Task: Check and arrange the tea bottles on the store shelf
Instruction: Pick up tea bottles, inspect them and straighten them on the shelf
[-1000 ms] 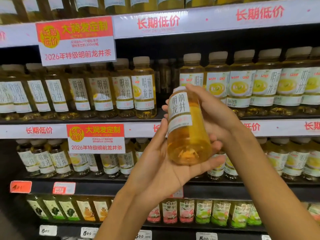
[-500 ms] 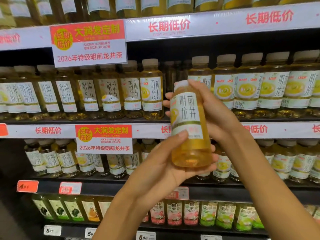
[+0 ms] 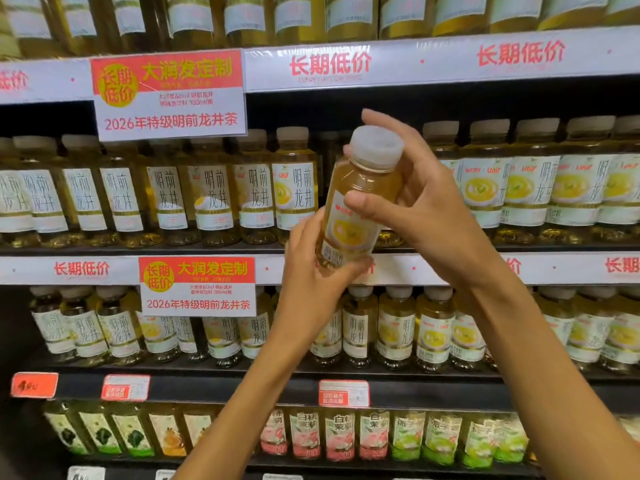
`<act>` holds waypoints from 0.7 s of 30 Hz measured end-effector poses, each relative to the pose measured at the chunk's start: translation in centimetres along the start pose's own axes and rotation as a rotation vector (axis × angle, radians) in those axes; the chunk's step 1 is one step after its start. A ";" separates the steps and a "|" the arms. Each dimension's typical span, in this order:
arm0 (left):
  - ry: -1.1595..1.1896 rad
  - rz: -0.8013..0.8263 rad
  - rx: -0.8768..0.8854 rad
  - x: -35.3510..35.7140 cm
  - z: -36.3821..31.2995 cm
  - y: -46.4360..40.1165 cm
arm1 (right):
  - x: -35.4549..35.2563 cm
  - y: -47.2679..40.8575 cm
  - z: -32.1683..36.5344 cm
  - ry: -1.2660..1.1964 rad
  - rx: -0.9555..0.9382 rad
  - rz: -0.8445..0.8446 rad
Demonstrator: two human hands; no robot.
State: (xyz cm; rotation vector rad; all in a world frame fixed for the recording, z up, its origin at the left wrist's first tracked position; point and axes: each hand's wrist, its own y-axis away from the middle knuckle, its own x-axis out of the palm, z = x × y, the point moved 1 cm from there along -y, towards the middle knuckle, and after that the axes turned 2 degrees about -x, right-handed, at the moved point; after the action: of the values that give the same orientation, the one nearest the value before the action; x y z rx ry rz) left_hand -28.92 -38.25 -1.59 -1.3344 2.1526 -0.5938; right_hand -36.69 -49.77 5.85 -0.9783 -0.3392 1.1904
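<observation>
A clear plastic bottle of amber tea with a white cap (image 3: 360,202) is held in front of the middle shelf (image 3: 214,250), the left hand (image 3: 311,271) gripping its base and the right hand (image 3: 415,202) its shoulder. The fingers of both are curled round it. It is best kept tilted cap-up, steadied at the base, while the label is read.

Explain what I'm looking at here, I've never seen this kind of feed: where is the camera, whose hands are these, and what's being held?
There is no machine here. The camera sits on a person's head and looks forward and down, so the two bare arms reaching in are that person's own.

Both hands hold one clear plastic bottle of yellow tea with a white cap, tilted, in front of the shelves. The left hand grips its base; the right hand wraps its upper part, fingers behind the cap.

Behind stand store shelves with rows of the same kind of tea bottles. There is a dark gap in the middle row, behind the held bottle. Red and white price signs hang on the shelf edges. The lowest row shows differently labelled bottles.
</observation>
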 end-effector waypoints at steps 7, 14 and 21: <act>-0.110 -0.221 0.074 0.8 0.8 -1.8 | 1.0 -1.6 -2.0 0.117 -0.060 -0.159; -0.197 -0.267 0.024 1.4 1.4 -2.0 | 1.7 -3.1 -4.4 0.269 -0.103 -0.346; -0.677 -0.410 0.115 1.7 1.4 -2.2 | 1.3 -2.2 -5.7 0.771 -0.197 -0.344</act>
State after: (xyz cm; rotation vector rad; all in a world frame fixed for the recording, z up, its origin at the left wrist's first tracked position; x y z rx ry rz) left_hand -27.20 -40.80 -1.65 -1.6310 1.3003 -0.3338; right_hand -30.96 -51.29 4.02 -1.4046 0.0014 0.4152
